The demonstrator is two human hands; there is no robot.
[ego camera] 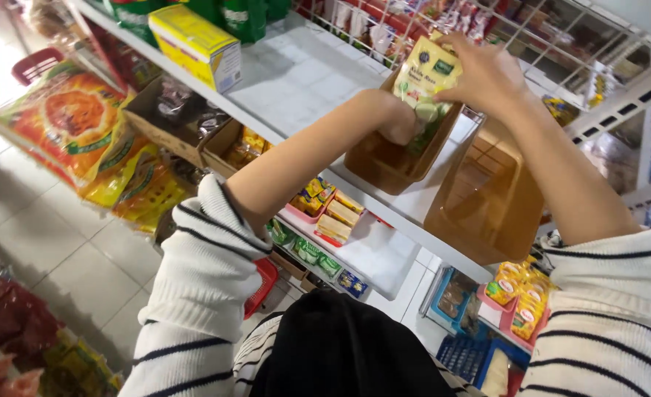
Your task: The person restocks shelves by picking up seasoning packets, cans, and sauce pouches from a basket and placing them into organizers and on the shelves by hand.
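Observation:
My left hand [397,119] reaches down into a brown plastic bin [384,165] on the white shelf [303,73], fingers closed around green-and-white sachets inside it. My right hand [484,73] grips the top of a yellow-green sachet pack [427,73] standing upright at the bin's far rim. Both sleeves are white with dark stripes. The bin's contents are mostly hidden by my hands.
An empty brown bin [487,198] stands to the right. A yellow box [197,44] and green packs sit at the shelf's left. Lower shelves hold trays of small packets [329,209]. Large orange bags [72,121] hang at left above a tiled floor. Wire racks run behind.

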